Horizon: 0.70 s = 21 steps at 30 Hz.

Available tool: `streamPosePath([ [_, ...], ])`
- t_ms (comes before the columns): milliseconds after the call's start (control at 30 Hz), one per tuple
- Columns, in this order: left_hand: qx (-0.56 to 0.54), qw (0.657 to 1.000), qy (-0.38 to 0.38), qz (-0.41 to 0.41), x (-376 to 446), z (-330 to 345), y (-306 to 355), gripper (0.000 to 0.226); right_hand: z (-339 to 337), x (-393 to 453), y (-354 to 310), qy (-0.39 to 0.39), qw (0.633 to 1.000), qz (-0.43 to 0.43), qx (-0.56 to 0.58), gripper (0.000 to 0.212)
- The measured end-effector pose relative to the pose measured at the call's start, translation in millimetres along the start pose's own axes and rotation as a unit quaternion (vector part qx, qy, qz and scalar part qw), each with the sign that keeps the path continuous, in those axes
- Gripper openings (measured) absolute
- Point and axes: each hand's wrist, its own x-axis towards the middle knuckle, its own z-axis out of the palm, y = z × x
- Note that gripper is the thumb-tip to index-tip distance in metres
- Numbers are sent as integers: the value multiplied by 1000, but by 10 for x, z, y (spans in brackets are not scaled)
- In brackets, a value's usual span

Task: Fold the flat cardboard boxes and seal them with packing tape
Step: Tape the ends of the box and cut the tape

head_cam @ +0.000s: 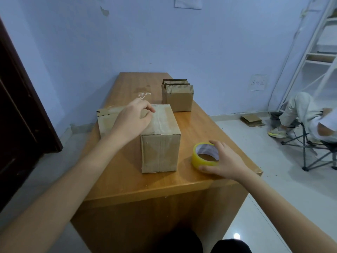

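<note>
Left hand (131, 119) rests on taped box (160, 137) top at table (127, 179) centre, fingers loosely curled, gripping nothing. Right hand (226, 161) clasps yellow tape roll (205, 155) just beside box, near table edge. Risk: roll slips off edge if grip is loose.

there is very little writing to read here. a small white paper note (258, 82) stuck on the blue wall (182, 42), right of the table (127, 179), carries a short line of handwritten marks in dark ink; they look like a few characters, but they are too small and blurred to make out. the roll of tape (204, 157) on the table has a white inner core with faint grey print on it, also unreadable. a sheet of paper (188, 3) at the top edge of the wall shows no legible text. the cardboard boxes show no print.
</note>
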Motion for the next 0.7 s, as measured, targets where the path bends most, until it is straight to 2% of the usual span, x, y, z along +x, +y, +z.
streamPosePath([
  [133,-10,999,-20,28,-32,-50,167,10,10,-68,21,46,976,-25,212,102],
  [267,-58,986,-129,87,-37,-107,381,33,-256,-222,-157,57,933,-135,330,93],
  [400,-122,939,-300,120,5,-94,584,82,-571,-362,-361,32,895,-235,379,88],
  [500,-183,913,-352,97,39,-53,668,96,-782,-399,-496,12,890,-278,362,89],
  [533,-229,901,-358,86,32,-54,702,93,-838,-400,-517,10,892,-286,350,88],
  [600,-302,889,-340,62,2,-64,747,68,-922,-386,-532,15,899,-291,327,89],
  [700,-337,902,-267,38,-68,-90,785,45,-958,-345,-536,26,902,-287,320,88],
])
